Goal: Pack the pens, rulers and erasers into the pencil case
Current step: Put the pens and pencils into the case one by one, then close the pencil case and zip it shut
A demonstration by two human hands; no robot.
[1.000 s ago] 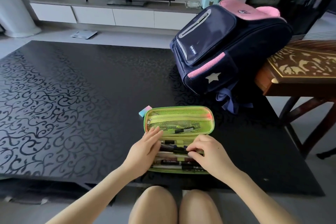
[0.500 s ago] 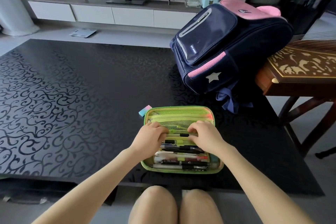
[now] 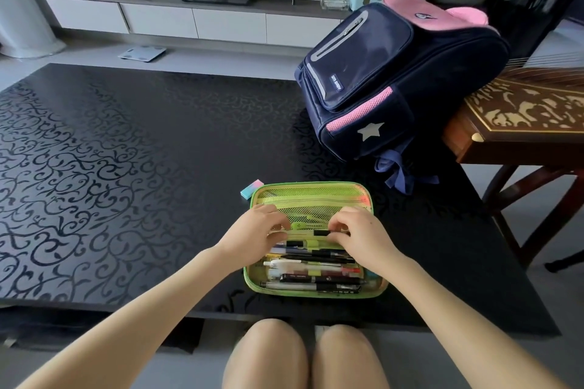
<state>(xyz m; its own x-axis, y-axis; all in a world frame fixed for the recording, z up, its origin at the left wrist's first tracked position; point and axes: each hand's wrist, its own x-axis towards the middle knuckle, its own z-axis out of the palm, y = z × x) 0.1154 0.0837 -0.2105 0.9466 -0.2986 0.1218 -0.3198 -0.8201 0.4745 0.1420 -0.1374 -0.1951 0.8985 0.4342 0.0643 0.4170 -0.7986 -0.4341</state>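
A green pencil case (image 3: 316, 292) lies open near the black table's front edge. Its near half holds several pens (image 3: 313, 278) side by side. The raised far half has a mesh pocket (image 3: 311, 199) with a ruler-like green item behind it. My left hand (image 3: 256, 230) and my right hand (image 3: 360, 230) both rest on the case's middle fold, fingers curled and pinching at the pen loops and mesh edge there. What the fingertips hold is partly hidden. A pink and blue eraser (image 3: 252, 189) lies on the table just beyond the case's far left corner.
A navy and pink backpack (image 3: 395, 73) stands at the table's (image 3: 126, 167) far right, its straps trailing toward the case. A carved wooden instrument on a stand (image 3: 521, 117) sits to the right of the table. My knees are under the table's front edge.
Both hands moved from the pens in the near half up to the case's middle fold and mesh pocket edge. The pens in the near half are now uncovered.
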